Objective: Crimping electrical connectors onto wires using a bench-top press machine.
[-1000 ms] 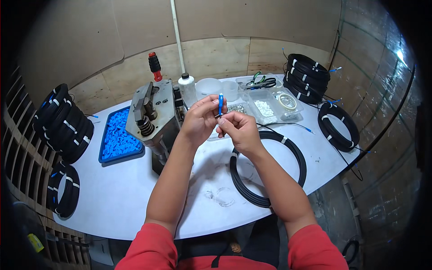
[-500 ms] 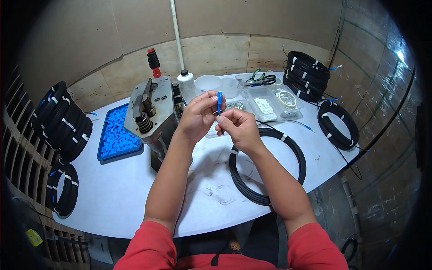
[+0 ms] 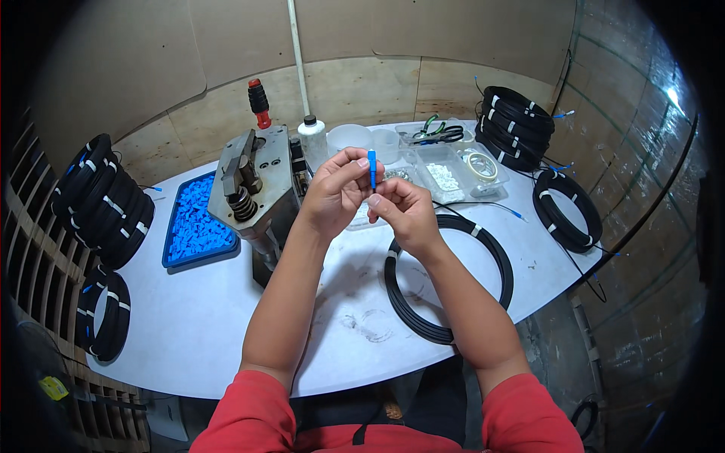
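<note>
Above the middle of the table I hold a slim blue fiber-optic cable connector (image 3: 372,161) upright. My left hand (image 3: 334,192) is closed, its thumb and index finger pinching the connector's upper part. Just below, my right hand (image 3: 407,217) is closed in a pinch at the connector's lower end, where the black cable enters; the fingers hide most of that spot. A coil of black cable (image 3: 507,266), bound with white ties, lies flat under my right forearm. From near its top, a loose end with a blue tip (image 3: 516,214) reaches right.
On the left stands a metal press (image 3: 260,170) with a blue tray (image 3: 168,260) of small blue parts beside it. Stacked black coils (image 3: 106,200) sit at the left edge, others (image 3: 516,128) at the back right. Clear bins (image 3: 432,156) hold small white parts, tape and scissors.
The connector has shifted slightly right and up with my fingers. Its pale tip no longer shows; the top now looks blue. Both hands keep their pinch.
</note>
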Demonstrator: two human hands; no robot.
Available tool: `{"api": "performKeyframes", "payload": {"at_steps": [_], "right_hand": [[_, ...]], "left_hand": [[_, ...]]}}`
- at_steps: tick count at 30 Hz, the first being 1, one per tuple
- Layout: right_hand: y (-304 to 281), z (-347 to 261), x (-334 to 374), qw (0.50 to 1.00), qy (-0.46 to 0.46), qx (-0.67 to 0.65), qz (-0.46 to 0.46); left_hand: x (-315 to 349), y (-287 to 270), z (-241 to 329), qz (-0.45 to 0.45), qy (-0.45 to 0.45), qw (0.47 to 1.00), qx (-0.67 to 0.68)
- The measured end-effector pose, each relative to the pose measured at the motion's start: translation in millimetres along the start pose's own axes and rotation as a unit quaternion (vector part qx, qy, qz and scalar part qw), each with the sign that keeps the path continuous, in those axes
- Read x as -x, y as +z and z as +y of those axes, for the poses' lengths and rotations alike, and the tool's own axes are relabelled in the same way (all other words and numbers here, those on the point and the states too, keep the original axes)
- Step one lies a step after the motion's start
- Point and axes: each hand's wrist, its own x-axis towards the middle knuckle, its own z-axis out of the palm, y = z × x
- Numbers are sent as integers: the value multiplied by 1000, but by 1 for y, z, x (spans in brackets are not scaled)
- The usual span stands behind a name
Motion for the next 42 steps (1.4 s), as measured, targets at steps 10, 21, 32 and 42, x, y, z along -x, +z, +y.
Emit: {"api": "performKeyframes", "payload": {"at_steps": [10, 21, 32, 42], "right_hand": [[6, 0, 1, 998, -38, 27, 47], [10, 0, 2, 995, -42, 57, 75], [10, -1, 2, 994, -13, 63, 83], [10, 0, 2, 995, -12, 61, 75]], "left_hand": [[-3, 0, -8, 28, 44, 998, 24], [-3, -4, -7, 13, 38, 999, 27], [-3, -3, -7, 56, 59, 997, -16], [-3, -4, -7, 46, 61, 997, -27]]}}
